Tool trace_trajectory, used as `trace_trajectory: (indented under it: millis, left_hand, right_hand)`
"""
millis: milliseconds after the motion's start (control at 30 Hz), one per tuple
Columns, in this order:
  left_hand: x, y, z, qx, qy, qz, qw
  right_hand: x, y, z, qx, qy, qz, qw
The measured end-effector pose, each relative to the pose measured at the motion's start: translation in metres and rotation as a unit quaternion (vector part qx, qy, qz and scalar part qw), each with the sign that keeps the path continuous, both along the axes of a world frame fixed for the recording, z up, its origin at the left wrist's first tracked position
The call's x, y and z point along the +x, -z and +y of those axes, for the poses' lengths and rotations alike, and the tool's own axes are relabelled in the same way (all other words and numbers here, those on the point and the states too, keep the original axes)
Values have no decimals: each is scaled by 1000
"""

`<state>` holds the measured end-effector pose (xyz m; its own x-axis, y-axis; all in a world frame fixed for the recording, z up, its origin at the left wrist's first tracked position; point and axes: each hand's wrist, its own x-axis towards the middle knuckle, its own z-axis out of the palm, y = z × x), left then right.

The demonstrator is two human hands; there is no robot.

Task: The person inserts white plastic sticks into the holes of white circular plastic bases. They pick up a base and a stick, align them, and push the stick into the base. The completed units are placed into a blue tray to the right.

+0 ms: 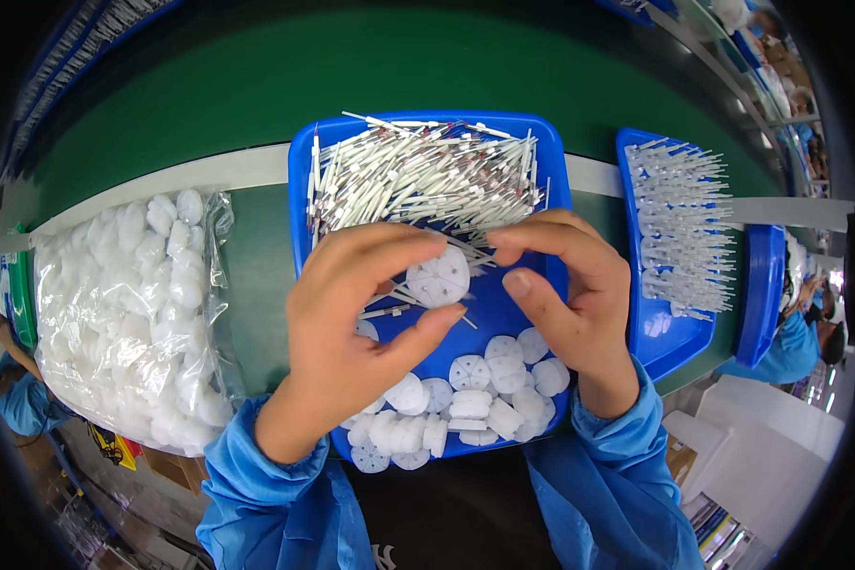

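Between the thumb and fingers of my left hand [344, 318] is a round white plastic disc [439, 277] with small holes, its flat face turned up toward me. My right hand [584, 299] hovers just to the right of it, thumb and forefinger apart, nothing visible between them. Both hands are over a blue tray [465, 344]. Its far half holds a heap of thin white sticks [418, 185] with dark and reddish parts. Several loose white discs [469, 372] lie piled along its near side, some flat and some on edge.
Left of the tray lies a clear plastic bag [128, 313] full of white discs. At the right, another blue tray [670, 347] holds rows of white pieces with upright thin pins, beside a smaller blue tray [764, 294]. Other people in blue sleeves [793, 347] work at both sides.
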<state>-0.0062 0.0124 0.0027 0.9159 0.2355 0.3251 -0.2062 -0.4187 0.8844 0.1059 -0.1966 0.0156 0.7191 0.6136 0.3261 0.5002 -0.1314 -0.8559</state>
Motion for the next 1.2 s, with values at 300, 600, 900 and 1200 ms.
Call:
trace_trajectory:
  millis: [300,600,900,1200]
  left_hand:
    - [3,0,-1,106,28,-88,990]
    - [3,5,-2,140,31,-107,984]
    - [2,-1,-10,156,29,-56,986]
    - [5,5,-18,237,128,33,962]
  right_hand:
    - [-17,0,4,60,-23,266,962]
    - [-16,7,4,58,-52,259,963]
    - [-17,6,-12,-11,-40,210,977]
    - [-24,3,-28,-269,6,-202,942]
